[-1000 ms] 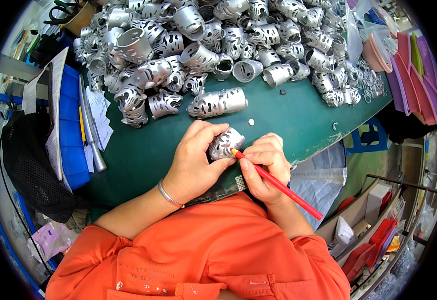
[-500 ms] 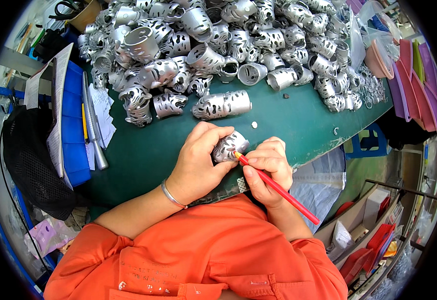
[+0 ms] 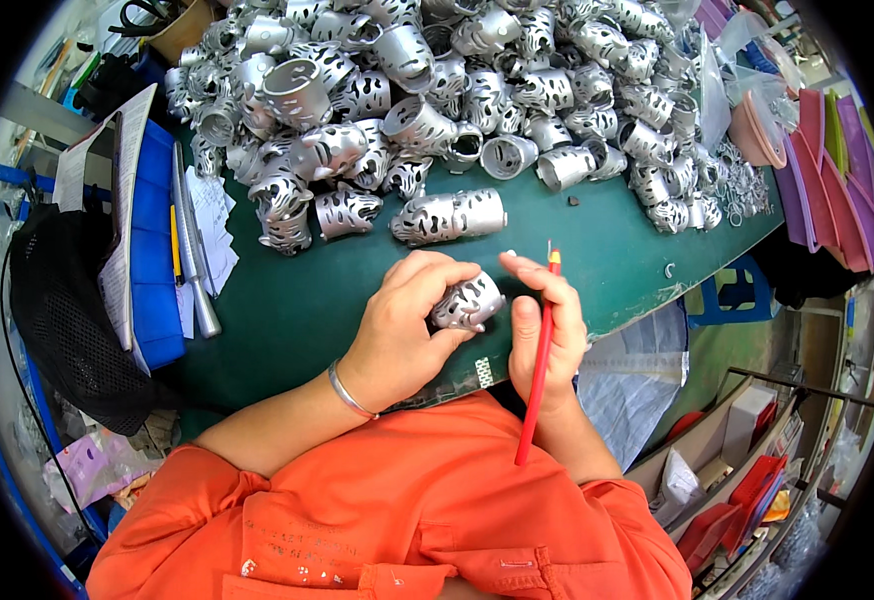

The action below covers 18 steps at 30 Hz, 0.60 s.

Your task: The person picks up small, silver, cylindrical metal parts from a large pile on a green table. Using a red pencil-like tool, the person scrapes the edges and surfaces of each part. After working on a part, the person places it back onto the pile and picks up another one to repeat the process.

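Above the near edge of the green desk (image 3: 277,335), the left hand (image 3: 402,312) grips a silver slotted cylinder (image 3: 471,302), thumb and fingers closed around its left side. Just beside the cylinder's right end, the right hand (image 3: 560,325) holds a red pencil (image 3: 536,385), tip toward the desk's far edge; thumb and index finger stand apart, and which fingers clamp the pencil cannot be told. Similar silver parts (image 3: 422,122) lie piled toward the far edge.
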Tool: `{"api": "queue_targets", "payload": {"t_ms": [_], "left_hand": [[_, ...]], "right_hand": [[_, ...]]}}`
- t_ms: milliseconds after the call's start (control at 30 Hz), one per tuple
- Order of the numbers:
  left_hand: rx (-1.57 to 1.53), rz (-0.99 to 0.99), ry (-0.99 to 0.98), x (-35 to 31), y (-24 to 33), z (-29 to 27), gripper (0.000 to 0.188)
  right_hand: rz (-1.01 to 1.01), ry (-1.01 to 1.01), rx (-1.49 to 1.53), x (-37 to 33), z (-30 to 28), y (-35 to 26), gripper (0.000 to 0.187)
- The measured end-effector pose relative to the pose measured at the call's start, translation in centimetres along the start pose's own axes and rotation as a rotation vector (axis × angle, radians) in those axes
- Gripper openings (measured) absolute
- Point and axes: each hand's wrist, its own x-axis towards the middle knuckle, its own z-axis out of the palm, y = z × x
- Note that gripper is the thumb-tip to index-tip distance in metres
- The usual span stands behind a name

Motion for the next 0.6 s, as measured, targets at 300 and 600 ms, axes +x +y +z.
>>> {"api": "queue_targets", "payload": {"t_ms": [300, 600], "left_hand": [[-0.543, -0.281, -0.088, -0.1, 1.0, -0.6, 0.064], [-1.095, -0.499, -0.100, 0.0, 1.3, -1.6, 0.029]], "right_hand": [[0.196, -0.174, 0.855, 0.2, -0.5, -0.6, 0.036], [0.048, -0.205, 0.670, 1.4, -1.2, -2.0, 0.037]]}}
